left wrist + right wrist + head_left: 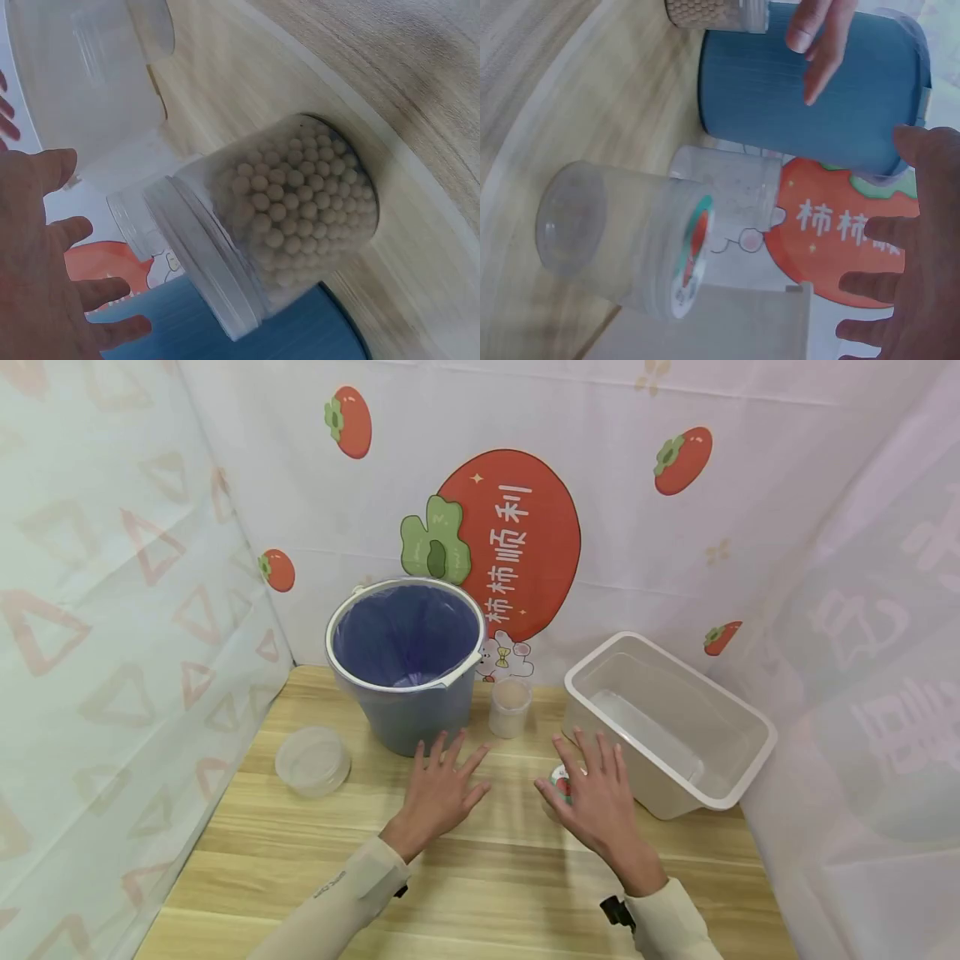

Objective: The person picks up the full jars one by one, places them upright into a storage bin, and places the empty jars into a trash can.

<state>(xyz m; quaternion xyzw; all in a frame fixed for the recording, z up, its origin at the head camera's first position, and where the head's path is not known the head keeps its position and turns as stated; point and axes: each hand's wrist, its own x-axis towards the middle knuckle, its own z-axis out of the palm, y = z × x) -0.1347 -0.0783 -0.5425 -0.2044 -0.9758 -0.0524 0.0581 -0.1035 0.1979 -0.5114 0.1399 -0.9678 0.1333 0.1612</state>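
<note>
Table [480, 877] of pale wood carries everything. I go big to small: white bin [738, 781] at right, upright and open-topped; blue-lined bucket [408, 693] at back centre, mouth up; lidded tub of beads [312, 762] at left, well apart from both hands; small clear jar [510, 707] standing just beside the bucket; then the labelled jar [561, 781] partly hidden under my right hand.

Right hand [596, 802] hovers above the labelled jar, fingers spread and straight, gripping nothing. Left hand [441, 789] is likewise relaxed and splayed, flat over bare table in front of the bucket, holding nothing.

Step, as I judge it: reach phase, pre-grasp on the labelled jar. Next move calls for the right hand to drop and curl fingers round the jar body, low enough to clear the lid.

Orientation: in the right wrist view the labelled jar [622, 251] looks empty and stands on its base, red-green lid up. Long axis vertical, perpendicular to the table, top pointing toward my palm. It sits between the bin and my left hand, near the bin wall; touching or not, I cannot tell.
</note>
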